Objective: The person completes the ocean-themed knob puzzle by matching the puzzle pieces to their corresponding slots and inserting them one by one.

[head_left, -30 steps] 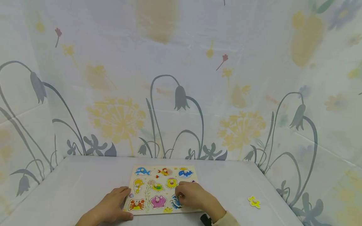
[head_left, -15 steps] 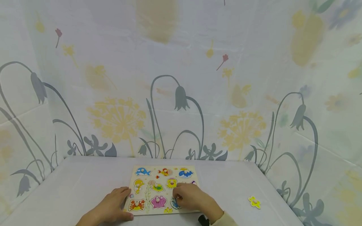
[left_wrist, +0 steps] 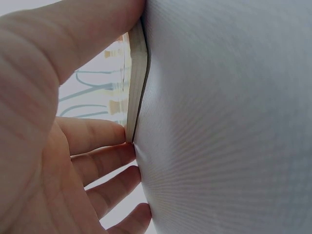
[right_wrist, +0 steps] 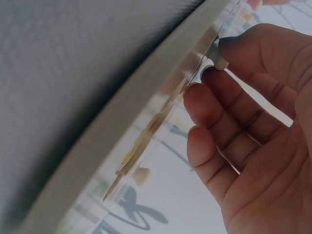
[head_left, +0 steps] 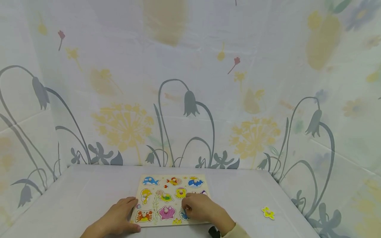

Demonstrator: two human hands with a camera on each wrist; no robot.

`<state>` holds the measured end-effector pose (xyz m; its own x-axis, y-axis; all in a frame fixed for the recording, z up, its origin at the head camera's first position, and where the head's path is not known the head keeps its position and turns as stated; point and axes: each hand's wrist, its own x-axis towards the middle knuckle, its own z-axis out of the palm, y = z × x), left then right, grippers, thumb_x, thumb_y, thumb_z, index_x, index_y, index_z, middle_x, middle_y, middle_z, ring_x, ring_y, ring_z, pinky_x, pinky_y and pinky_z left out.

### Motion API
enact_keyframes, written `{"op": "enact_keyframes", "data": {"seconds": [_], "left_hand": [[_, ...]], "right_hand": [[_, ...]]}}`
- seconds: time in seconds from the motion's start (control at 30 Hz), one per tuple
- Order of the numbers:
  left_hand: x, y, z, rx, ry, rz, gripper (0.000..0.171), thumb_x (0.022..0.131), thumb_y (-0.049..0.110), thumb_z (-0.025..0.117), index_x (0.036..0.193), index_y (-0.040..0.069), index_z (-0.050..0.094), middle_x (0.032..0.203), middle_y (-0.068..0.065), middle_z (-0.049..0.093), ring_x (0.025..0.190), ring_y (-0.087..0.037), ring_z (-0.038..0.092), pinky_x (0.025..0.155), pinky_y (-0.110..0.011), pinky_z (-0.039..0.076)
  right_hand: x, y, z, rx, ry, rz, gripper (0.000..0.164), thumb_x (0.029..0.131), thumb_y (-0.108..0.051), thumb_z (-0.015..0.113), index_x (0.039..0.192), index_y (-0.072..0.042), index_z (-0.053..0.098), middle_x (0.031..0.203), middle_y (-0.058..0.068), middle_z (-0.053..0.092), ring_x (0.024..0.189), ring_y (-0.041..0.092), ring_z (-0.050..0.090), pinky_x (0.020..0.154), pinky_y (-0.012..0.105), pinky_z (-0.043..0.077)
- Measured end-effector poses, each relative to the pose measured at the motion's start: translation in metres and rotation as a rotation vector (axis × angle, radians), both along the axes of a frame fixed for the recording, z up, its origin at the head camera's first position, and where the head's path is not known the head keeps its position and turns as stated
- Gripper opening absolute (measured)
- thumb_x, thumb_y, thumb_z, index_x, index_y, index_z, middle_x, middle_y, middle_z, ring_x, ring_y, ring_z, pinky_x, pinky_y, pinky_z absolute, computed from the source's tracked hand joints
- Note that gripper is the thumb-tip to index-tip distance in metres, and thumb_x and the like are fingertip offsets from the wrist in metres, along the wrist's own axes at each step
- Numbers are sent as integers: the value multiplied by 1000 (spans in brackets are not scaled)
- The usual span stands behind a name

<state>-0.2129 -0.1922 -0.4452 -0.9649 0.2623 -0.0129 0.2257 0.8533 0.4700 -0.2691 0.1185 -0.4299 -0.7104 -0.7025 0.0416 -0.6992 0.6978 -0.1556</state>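
A wooden peg puzzle board with sea-animal pieces lies flat on the table. My left hand rests at its left side, thumb by the near corner and fingertips along the edge; in the left wrist view the fingers are fairly straight beside the board's edge. Over the lower right of the board, my right hand pinches the knob of a blue puzzle piece, which the fingers partly hide. Whether that piece sits fully flush cannot be seen.
A yellow star-shaped piece lies alone on the white table to the right. A black object shows by the right wrist. Patterned cloth hangs behind and on both sides.
My right hand has shifted slightly left and settled over the blue piece, less of which now shows. The left hand and the board have stayed in place.
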Motion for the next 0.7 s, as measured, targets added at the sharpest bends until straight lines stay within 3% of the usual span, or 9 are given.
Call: {"op": "enact_keyframes", "data": {"seconds": [0.37,0.7], "left_hand": [[0,2,0,2,-33,22,95,59,52,85,131,-2,53,136,-19,48,126,-42,40,102,-63,31],[1,1,0,5,-17,14,95,59,52,85,130,-3,53,135,-20,48,126,-43,40,101,-63,32]], "right_hand": [[0,5,3,10,10,-30,9,82,-21,71,90,-26,70,80,-17,51,68,1,46,64,21,44],[-1,47,7,2,-1,-102,11,81,-18,69,90,-22,67,80,-16,51,69,2,47,65,23,46]]}}
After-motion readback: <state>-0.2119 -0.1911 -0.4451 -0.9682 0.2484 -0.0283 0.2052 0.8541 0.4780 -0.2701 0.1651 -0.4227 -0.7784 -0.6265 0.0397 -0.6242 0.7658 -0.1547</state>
